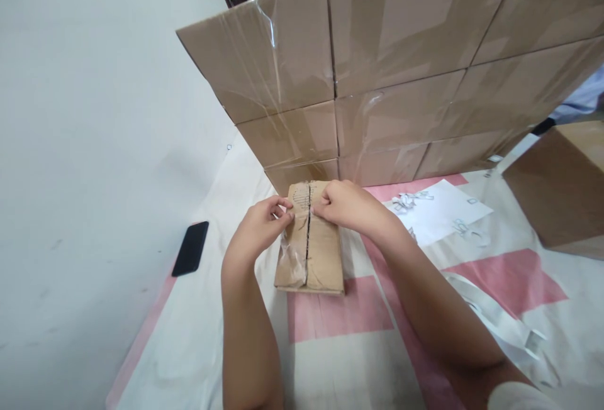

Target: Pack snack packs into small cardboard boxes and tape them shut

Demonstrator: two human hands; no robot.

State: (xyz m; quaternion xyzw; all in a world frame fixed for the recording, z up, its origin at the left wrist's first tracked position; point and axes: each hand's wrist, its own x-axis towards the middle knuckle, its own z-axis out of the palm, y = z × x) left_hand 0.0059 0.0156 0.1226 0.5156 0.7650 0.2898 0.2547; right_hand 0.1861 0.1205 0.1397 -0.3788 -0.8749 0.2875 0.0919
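A small flat cardboard box [325,253] lies on the patterned cloth, with a dark seam running along its middle. Crumpled clear tape [293,265] covers part of its near left side, and dark marks show at its far end. At the box's left edge is my left hand [258,224], thumb and curled fingers brought close together. My right hand [343,204] rests over the far right part of the box, its fingers pinched beside the seam. What either pinch holds is too small or hidden to make out.
Large taped cardboard boxes [396,83] stand stacked behind. A black phone [190,248] lies by the white wall. To the right are white paper [453,209] with small scraps, a white strip [491,309] and a brown carton [561,190]. Pink-and-white cloth [340,366] lies underneath.
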